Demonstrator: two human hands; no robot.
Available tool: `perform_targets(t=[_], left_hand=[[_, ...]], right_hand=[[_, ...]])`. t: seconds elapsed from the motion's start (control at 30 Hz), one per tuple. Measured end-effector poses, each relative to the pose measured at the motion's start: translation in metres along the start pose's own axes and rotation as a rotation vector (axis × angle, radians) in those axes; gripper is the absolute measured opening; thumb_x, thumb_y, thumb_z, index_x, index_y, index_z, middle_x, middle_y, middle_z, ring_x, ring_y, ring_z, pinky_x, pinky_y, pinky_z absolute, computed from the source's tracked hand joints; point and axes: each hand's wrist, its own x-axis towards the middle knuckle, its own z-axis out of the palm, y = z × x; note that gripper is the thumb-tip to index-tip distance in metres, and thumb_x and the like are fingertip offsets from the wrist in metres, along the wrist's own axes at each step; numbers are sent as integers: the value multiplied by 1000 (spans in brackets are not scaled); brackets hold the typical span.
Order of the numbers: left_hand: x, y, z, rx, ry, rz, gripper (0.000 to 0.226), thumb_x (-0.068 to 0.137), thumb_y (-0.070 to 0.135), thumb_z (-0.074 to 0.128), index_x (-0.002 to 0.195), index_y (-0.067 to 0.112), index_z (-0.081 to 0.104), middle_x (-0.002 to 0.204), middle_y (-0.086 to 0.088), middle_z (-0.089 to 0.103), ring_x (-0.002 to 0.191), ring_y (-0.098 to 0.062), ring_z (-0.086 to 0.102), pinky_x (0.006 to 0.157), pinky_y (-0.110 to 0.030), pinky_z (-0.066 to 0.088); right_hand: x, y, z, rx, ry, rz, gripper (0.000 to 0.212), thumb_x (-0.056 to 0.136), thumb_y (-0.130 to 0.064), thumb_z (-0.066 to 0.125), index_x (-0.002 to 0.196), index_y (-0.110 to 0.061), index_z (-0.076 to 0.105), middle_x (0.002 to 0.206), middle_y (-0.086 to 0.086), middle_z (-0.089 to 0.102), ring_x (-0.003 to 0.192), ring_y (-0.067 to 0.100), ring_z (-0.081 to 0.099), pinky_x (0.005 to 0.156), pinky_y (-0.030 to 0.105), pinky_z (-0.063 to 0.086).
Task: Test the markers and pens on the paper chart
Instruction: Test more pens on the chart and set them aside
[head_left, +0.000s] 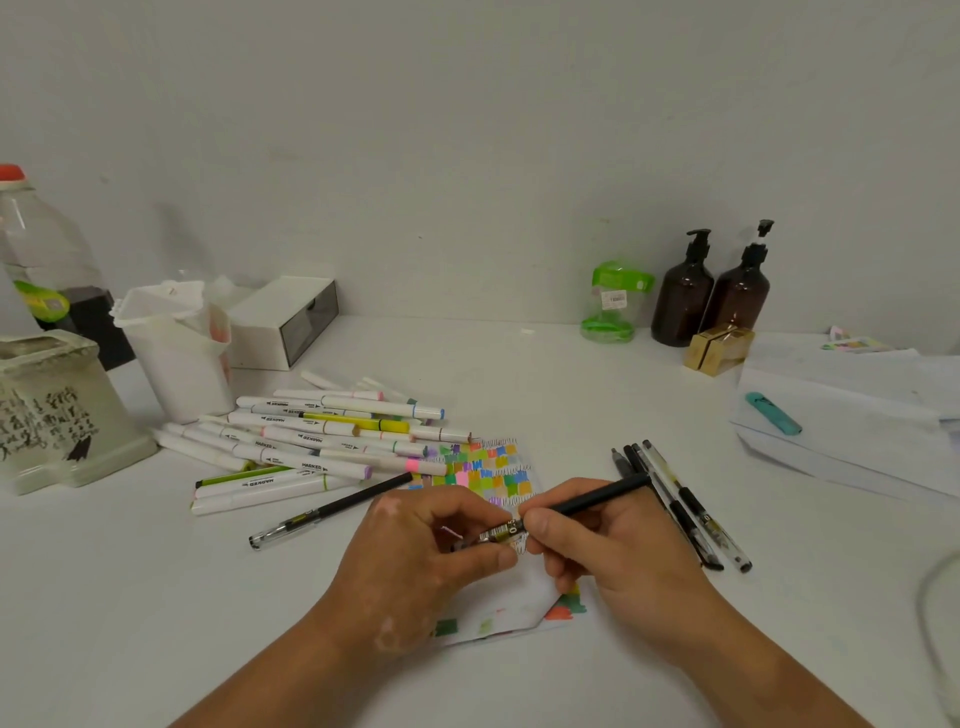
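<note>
The paper chart (485, 470), covered in small colour swatches, lies in the middle of the white table, partly under my hands. My right hand (613, 551) grips the dark barrel of a black gel pen (587, 499) marked 0.5. My left hand (431, 551) pinches the same pen's clear front end, just above the chart. A pile of several white markers (322, 441) lies to the left of the chart. One black gel pen (332, 509) lies in front of that pile. Several more black pens (680, 499) lie to the right.
At the left stand a white cup (176, 348), a ceramic pot (57, 415), a plastic bottle (41, 249) and a white drawer box (285, 322). Two brown pump bottles (711, 291), a green jar (615, 301) and gold boxes (719, 348) stand at the back. A paper stack (852, 415) with a teal highlighter (774, 413) is right.
</note>
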Motion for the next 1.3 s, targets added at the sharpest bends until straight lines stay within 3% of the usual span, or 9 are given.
perform_targets(t=[0.33, 0.57, 0.7, 0.8, 0.87, 1.0, 1.07, 1.17, 1.3], left_hand=[[-3, 4, 3, -224, 15, -59, 28, 55, 44, 84, 81, 36, 78, 70, 12, 70, 64, -1, 63, 61, -13, 48], [1, 5, 9, -211, 22, -69, 32, 56, 44, 85, 87, 38, 78, 81, 9, 75, 75, -9, 70, 69, -20, 55], [1, 3, 2, -128, 70, -35, 37, 56, 47, 82, 90, 33, 78, 83, 11, 75, 75, -7, 71, 68, -11, 53], [1, -4, -7, -64, 121, -71, 32, 59, 49, 77, 86, 31, 78, 79, 11, 75, 70, -4, 70, 60, -7, 49], [2, -7, -10, -39, 137, -86, 25, 61, 49, 76, 82, 36, 78, 77, 14, 74, 69, -1, 68, 58, -7, 48], [1, -7, -9, -22, 135, -94, 27, 60, 55, 71, 87, 52, 72, 82, 22, 72, 76, 5, 67, 55, -11, 51], [1, -7, -10, -5, 126, -94, 27, 60, 55, 69, 87, 52, 72, 81, 25, 72, 78, 6, 66, 56, -9, 51], [3, -10, -13, 32, 128, -88, 24, 61, 54, 68, 77, 38, 76, 79, 29, 70, 77, 9, 65, 55, -7, 49], [3, -10, -16, 79, 147, -50, 18, 65, 50, 68, 76, 38, 74, 79, 32, 68, 77, 9, 64, 59, -5, 48]], right_hand=[[2, -3, 7, 7, 57, -49, 23, 71, -46, 77, 85, -28, 81, 70, 9, 74, 57, 16, 63, 57, 24, 55], [3, -3, 8, -23, 120, -49, 27, 72, -51, 72, 88, -30, 80, 79, 1, 77, 68, 12, 71, 62, 25, 59], [16, -12, -30, 130, 366, -49, 15, 92, -34, 67, 97, -27, 79, 80, -4, 73, 75, 10, 71, 62, 27, 59], [16, -11, -85, -313, 575, -63, 20, 99, -35, 63, 118, -32, 60, 71, -4, 70, 58, 8, 64, 64, 38, 57], [14, -5, -114, -475, 666, -17, 30, 94, -38, 69, 117, -28, 53, 69, -1, 72, 60, 13, 65, 71, 43, 55], [14, 10, -136, -753, 696, 82, 16, 96, -39, 65, 105, -27, 72, 78, -11, 69, 77, 9, 64, 62, 23, 42], [15, 17, -137, -856, 669, 111, 21, 98, -36, 63, 110, -25, 76, 78, -16, 65, 75, 2, 58, 62, 19, 38], [16, 28, -137, -867, 688, 180, 27, 93, -33, 71, 117, -21, 74, 76, -17, 61, 80, 11, 58, 76, 24, 40], [20, 35, -131, -926, 674, 247, 14, 91, -40, 71, 91, -28, 79, 77, -15, 69, 78, 10, 63, 73, 30, 51]])
